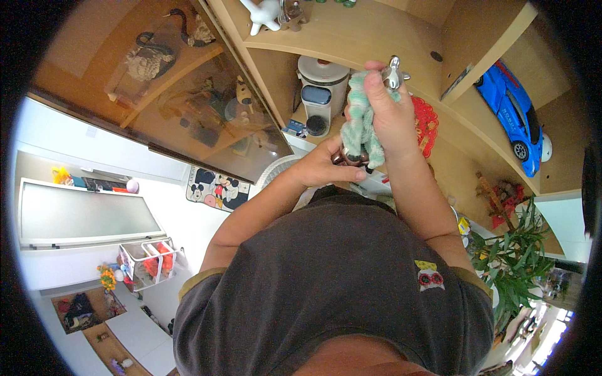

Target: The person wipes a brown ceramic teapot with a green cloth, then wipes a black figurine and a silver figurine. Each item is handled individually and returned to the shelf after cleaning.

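Observation:
A green-and-white cloth [361, 117] is wrapped around a shiny, mirror-like figurine [394, 75]. Its rounded silver end sticks out above my right hand [390, 110], which grips both the cloth and the figurine. Lower down, my left hand [324, 164] holds the figurine's dark, reflective bottom end, with the thumb across the front. Most of the figurine's middle is hidden by cloth and fingers. Both hands are raised in front of an open wooden shelf unit [343, 40].
Above stand a white figurine [263, 16] and a glossy one [292, 16]. Behind my hands are a white appliance [322, 89] and a red paper decoration [425, 124]. A blue model car [510, 117] sits right; a glass cabinet door [188, 89] stands left. A leafy plant [512, 263] is lower right.

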Motion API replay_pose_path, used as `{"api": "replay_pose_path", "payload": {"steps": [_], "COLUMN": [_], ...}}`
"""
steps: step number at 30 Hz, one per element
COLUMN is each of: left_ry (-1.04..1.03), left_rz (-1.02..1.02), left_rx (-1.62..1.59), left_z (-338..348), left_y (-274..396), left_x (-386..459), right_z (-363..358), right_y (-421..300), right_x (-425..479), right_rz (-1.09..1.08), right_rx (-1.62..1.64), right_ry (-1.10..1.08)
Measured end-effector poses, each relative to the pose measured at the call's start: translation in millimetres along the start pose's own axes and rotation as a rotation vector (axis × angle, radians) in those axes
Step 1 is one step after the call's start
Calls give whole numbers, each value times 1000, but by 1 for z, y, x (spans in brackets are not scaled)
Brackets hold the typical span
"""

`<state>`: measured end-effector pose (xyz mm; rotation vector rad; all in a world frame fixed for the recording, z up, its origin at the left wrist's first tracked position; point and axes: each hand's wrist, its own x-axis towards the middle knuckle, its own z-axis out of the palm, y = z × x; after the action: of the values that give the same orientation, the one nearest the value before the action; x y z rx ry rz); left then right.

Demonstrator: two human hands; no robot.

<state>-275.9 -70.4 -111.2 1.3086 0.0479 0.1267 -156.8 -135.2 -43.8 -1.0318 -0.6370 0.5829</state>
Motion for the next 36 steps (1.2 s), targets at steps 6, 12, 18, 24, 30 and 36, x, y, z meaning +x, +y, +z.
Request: {"api": "replay_pose_path", "payload": {"steps": [6, 12, 18, 24, 30, 36], "left_ry": [113, 181, 177, 161, 121, 55], "left_rz": [118, 188, 140, 22, 106, 146], "left_rx": [59, 322, 400, 436, 601, 448], "left_z": [-4, -4, 18, 24, 15, 4], "left_y": [2, 6, 9, 21, 19, 23], "left_x": [-8, -12, -13, -16, -15, -16], "right_z": [-24, -48, -19, -35, -38, -37], "right_y": [-11, -41, -41, -30, -50, -48], "right_x": [-3, 15, 4, 14, 17, 23], "right_rz": [-73, -196, -777, -397, -15, 158], "right_rx": [-569, 136, -810, -718, -489, -4], "right_ry": [-227, 110, -81, -25, -41, 135]}}
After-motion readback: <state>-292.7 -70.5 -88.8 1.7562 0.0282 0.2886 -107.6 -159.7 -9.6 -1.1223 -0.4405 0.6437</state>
